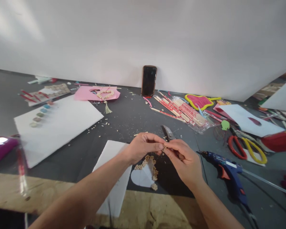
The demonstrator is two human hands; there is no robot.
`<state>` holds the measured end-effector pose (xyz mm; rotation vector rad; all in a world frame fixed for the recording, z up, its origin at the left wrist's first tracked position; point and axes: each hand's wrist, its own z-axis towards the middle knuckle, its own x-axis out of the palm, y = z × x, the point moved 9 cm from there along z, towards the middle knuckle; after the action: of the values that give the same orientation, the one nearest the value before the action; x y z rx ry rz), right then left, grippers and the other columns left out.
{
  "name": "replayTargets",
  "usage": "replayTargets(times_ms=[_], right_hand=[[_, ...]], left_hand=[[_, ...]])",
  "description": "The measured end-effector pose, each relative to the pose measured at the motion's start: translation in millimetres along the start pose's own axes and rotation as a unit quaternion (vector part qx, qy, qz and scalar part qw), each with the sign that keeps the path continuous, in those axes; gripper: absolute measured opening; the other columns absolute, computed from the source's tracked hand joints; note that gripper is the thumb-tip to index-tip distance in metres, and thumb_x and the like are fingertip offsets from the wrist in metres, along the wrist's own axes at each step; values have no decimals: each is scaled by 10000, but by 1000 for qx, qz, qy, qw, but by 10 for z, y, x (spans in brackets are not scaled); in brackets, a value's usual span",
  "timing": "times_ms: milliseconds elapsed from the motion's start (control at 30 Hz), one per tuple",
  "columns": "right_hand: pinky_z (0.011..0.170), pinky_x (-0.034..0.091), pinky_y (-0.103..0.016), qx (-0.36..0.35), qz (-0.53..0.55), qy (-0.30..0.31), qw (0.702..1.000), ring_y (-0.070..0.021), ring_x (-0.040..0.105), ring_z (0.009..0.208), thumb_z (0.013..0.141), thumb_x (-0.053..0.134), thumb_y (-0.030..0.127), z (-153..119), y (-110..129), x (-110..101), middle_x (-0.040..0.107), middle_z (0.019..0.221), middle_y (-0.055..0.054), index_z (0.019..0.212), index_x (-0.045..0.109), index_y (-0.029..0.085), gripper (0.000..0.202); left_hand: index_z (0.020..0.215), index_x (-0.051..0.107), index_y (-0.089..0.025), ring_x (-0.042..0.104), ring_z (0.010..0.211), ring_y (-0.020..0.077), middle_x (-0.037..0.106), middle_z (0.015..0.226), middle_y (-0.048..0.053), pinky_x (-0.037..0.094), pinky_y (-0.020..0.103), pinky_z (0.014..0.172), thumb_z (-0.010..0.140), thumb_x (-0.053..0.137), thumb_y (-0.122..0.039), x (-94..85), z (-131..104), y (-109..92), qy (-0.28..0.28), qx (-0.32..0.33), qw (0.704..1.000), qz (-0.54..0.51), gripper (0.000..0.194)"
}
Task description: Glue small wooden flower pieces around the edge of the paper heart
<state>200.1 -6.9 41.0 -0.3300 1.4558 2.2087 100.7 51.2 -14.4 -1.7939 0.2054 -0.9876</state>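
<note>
My left hand [146, 147] and my right hand [184, 156] meet at the fingertips above the dark table. Both pinch something tiny between them, too small to make out. Just below lies a white paper heart [142, 177], its upper and right edges lined with small tan pieces [154, 167]. A white sheet [114, 178] lies under my left forearm. Behind my hands, dark-handled cutters [168, 132] rest on the table.
A blue glue gun [228, 170] and scissors [237, 147] lie at the right. Packaged chopsticks [189, 113] and a standing phone [149, 80] are behind. Left are a large white board [59, 130], pink paper [82, 93] and a beaded heart with tassel [107, 108].
</note>
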Motion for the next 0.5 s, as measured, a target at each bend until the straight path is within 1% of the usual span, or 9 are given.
replayTargets(times_ms=[100,233,300,367,433,500], right_hand=[[648,500,-246,3,-1,6,1000,-128,605,769,835,619,191,-6,15,3,637,911,-27,964,664,257,152],[638,511,-252,41,8,1,999,-132,612,741,830,621,227,-30,-43,-3,640,909,-28,1060,622,257,232],[636,519,-258,58,28,-5,998,-131,615,715,828,620,242,-37,-74,-3,639,903,-29,1092,598,252,265],[627,521,-259,59,57,-12,997,-131,613,711,831,606,256,-27,-69,-12,632,910,-33,1104,585,246,274],[596,511,-248,56,81,-31,995,-124,601,689,841,587,266,-3,-37,-69,625,904,-32,1088,588,238,248],[558,491,-235,67,87,-69,992,-109,578,636,856,570,274,21,-1,-206,624,865,-24,1046,600,228,198]], left_hand=[[800,719,-118,596,562,67,668,611,8,461,185,596,686,766,-196,5,4,0,2,5,1000,-1,146],[796,714,-119,591,559,54,682,674,9,452,176,589,687,764,-191,14,7,-15,5,6,1000,-15,139],[793,710,-115,591,555,54,687,695,13,450,178,583,680,768,-193,14,5,-17,2,-3,1000,-19,149],[789,707,-112,593,553,56,689,699,17,448,176,577,671,774,-199,10,0,-24,-5,-10,1000,-19,161],[786,704,-107,592,549,56,696,712,27,453,179,582,662,781,-208,-1,-7,-36,-14,-12,1000,-21,177],[779,701,-105,591,543,57,701,717,36,463,183,587,652,789,-219,-16,-12,-49,-24,-12,999,-26,192]])
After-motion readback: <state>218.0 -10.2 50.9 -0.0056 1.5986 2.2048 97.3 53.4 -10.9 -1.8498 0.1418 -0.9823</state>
